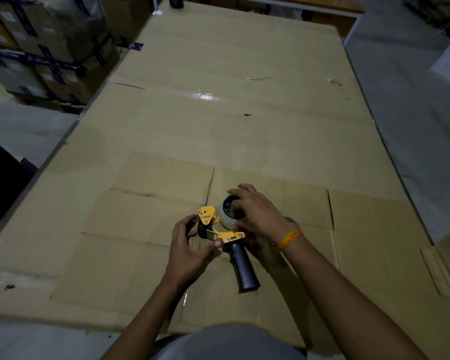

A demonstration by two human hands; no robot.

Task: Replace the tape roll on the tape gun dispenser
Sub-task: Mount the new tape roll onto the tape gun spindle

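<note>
A yellow tape gun (229, 236) with a black handle (244, 267) lies on its side on the cardboard-covered table (218, 126), handle pointing toward me. A clear tape roll (225, 213) sits on its black hub. My right hand (255, 210) covers the roll from the right, fingers curled over its top and hub. My left hand (189, 246) cups the gun's front end at the roller and blade, thumb and fingertips touching the yellow frame. An orange thread band circles my right wrist.
Flattened cardboard sheets (146, 224) overlap under the gun. Stacked taped boxes (44, 48) stand beyond the table's left edge. A dark object (176, 1) stands at the far end. Grey floor runs along the right side.
</note>
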